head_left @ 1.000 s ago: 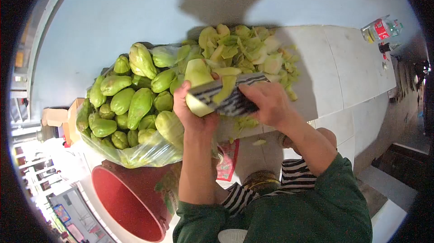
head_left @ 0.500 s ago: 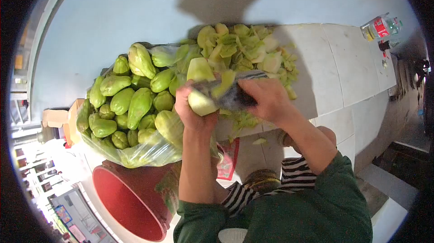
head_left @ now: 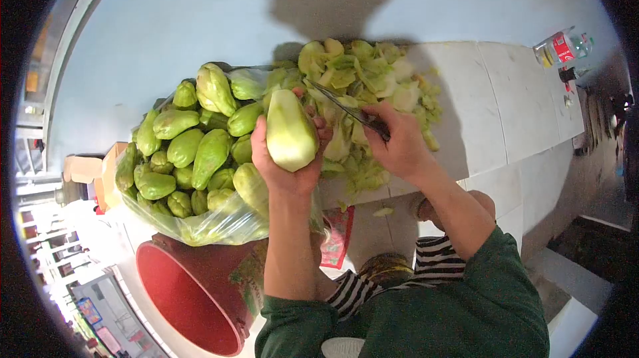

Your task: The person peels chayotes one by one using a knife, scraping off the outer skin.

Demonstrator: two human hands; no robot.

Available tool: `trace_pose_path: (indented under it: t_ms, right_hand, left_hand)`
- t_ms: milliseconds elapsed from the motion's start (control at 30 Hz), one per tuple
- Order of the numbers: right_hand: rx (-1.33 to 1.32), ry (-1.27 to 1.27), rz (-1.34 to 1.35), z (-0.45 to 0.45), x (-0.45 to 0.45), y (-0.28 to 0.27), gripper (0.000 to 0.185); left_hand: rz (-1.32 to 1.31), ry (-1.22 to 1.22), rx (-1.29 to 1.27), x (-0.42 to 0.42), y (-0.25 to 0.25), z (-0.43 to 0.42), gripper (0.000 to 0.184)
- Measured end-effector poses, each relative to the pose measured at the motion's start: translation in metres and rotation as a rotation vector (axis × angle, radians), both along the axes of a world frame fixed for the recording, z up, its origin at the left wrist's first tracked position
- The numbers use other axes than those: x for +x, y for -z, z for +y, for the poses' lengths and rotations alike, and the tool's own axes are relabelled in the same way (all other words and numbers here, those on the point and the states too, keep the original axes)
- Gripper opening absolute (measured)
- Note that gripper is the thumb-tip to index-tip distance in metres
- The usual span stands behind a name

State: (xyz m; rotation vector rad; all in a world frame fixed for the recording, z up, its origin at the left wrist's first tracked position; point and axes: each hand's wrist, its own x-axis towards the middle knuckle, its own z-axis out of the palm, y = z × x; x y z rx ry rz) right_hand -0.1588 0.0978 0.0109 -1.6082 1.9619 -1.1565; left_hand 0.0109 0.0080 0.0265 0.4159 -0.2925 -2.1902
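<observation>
1. While peelings point(head_left: 353, 75) lay heaped on the tabletop point(head_left: 476, 105), paring looked well along.
2. The left hand point(head_left: 283, 175), half curled, cradled the pale chayote point(head_left: 291, 133).
3. The right hand point(head_left: 401, 148), closed, gripped a knife point(head_left: 353, 111), blade off the flesh (another stroke would need contact).

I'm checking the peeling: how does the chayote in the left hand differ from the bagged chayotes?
The held chayote is pale, mostly peeled; the bagged chayotes are green, skin on. The held chayote sits in the left hand; the bagged chayotes lie heaped. Both have rounded sides.
</observation>
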Motion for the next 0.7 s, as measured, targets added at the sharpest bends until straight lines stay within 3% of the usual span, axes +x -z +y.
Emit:
trace_pose_path:
  t_ms: [100, 167, 233, 300, 400, 600, 700]
  right_hand:
    - [-0.020, -0.010, 0.059, 0.004, 0.001, 0.009, 0.033]
    - [-0.040, -0.026, 0.132, 0.007, 0.001, 0.011, 0.038]
    - [-0.189, -0.218, 0.415, 0.011, 0.004, 0.005, 0.045]
    - [-0.255, -0.246, 0.470, 0.012, 0.012, 0.004, 0.042]
    - [-0.343, -0.277, 0.555, 0.011, 0.019, 0.005, 0.038]
    - [-0.371, -0.263, 0.610, 0.011, 0.022, 0.002, 0.034]
    - [-0.389, -0.256, 0.634, 0.011, 0.023, 0.003, 0.034]
  left_hand:
    - [-0.093, -0.015, -0.013, -0.006, -0.006, -0.001, 0.053]
    - [-0.413, -0.244, 0.285, -0.017, -0.017, 0.000, 0.050]
    - [-0.307, -0.185, 0.226, -0.011, -0.003, -0.003, 0.050]
    - [-0.038, 0.020, 0.057, 0.001, 0.016, -0.011, 0.052]
    - [0.078, 0.075, 0.055, 0.003, 0.028, -0.007, 0.054]
    - [-0.091, 0.007, 0.098, -0.007, 0.039, -0.003, 0.055]
    - [-0.018, 0.054, 0.162, -0.007, 0.036, -0.001, 0.054]
